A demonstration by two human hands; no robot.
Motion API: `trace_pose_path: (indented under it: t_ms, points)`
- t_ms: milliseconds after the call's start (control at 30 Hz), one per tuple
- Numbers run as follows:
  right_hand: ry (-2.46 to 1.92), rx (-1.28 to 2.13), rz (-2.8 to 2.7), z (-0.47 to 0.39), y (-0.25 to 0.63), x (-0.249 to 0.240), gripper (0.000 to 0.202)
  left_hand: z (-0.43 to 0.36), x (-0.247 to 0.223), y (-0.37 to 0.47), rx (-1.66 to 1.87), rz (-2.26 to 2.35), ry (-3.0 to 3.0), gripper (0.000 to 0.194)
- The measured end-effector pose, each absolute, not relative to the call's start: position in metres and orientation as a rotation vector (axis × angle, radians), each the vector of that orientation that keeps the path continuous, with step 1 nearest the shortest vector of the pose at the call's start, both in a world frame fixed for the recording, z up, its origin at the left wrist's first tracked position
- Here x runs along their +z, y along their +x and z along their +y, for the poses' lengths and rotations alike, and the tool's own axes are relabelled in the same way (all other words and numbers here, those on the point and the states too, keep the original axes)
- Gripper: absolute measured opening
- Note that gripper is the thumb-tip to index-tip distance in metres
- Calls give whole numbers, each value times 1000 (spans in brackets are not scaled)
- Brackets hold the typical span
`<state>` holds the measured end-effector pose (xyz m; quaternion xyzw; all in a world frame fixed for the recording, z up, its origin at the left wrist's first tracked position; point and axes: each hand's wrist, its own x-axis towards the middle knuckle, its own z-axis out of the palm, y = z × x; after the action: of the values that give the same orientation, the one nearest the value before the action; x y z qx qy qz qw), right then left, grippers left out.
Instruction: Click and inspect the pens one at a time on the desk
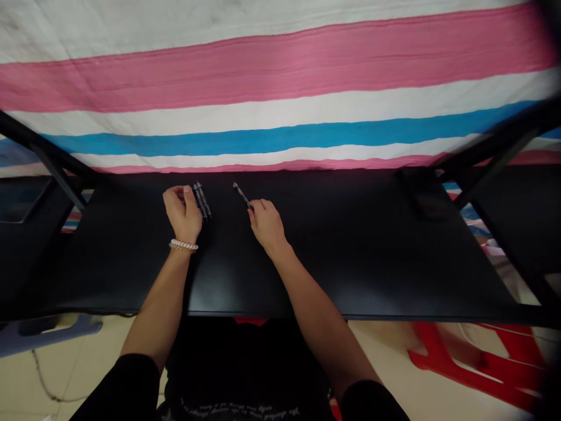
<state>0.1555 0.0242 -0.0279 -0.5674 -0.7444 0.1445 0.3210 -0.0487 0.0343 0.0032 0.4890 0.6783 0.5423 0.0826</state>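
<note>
**Pens at the far edge of the table, one in each hand's reach**

From where I watch, the black table (pixel 350 251) fills the middle of the view, with a pink, white and blue striped cloth (pixel 280 88) hanging behind it. Starting on the left, the left hand (pixel 182 213), with a beaded bracelet (pixel 184 245) on its wrist, rests near the far edge of the table. Its fingers are curled loosely, the thumb and forefinger drawn together just beside a pair of dark pens (pixel 203 201) that lie side by side on the surface. I cannot tell whether the fingers pinch the nearer pen or only touch it.

Moving right, a gap of bare table separates the two hands. The right hand (pixel 265 225) grips a single pen (pixel 242 195) by its near end, fingers closed around it, the tip pointing away and to the left, lifted slightly or lying low over the table; the blur keeps me from saying which.

I judge that the pens are being handled one at a time, the right hand working its pen while the left steadies or gathers the pair. The next move, as I read it, calls for a fine pinch on thin, round barrels that roll easily, so the left fingers need to press lightly and keep the pair from scattering.

Farther right, a dark flat object (pixel 427 204) sits near the table's corner, and a red plastic stool (pixel 473 362) stands on the floor below.
</note>
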Motion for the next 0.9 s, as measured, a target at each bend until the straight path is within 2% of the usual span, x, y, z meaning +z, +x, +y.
trace_pose_path:
  t_ms: [100,200,267,333,433,533,667,733,800,900]
  points:
    - [-1392,494,-1700,23,156,-32,20,35,1,-37,1620,1658,1285,26]
    - [-1178,728,-1524,21,152,-31,15,32,1,-24,1460,1278,983,32]
    - [-1077,834,-1495,19,149,-28,14,29,3,-18,1354,1106,890,40]
    - [-1057,881,-1476,18,147,-26,15,26,6,-15,1303,1007,882,37]
    - [-1041,1062,-1391,18,145,-27,25,23,9,-14,1333,976,872,27]
    - [-1039,1218,-1343,19,146,-29,33,22,10,-12,1378,1000,848,27]
    - [-1038,952,-1389,18,149,-27,18,22,7,-6,1426,1071,779,27]
    - [-996,863,-1403,18,150,-25,18,22,7,-5,1434,1080,739,27]
    - [-996,947,-1354,18,150,-23,27,22,7,-5,1439,1065,719,27]
    - [-1010,1041,-1308,18,150,-23,21,22,8,-7,1448,1049,722,28]
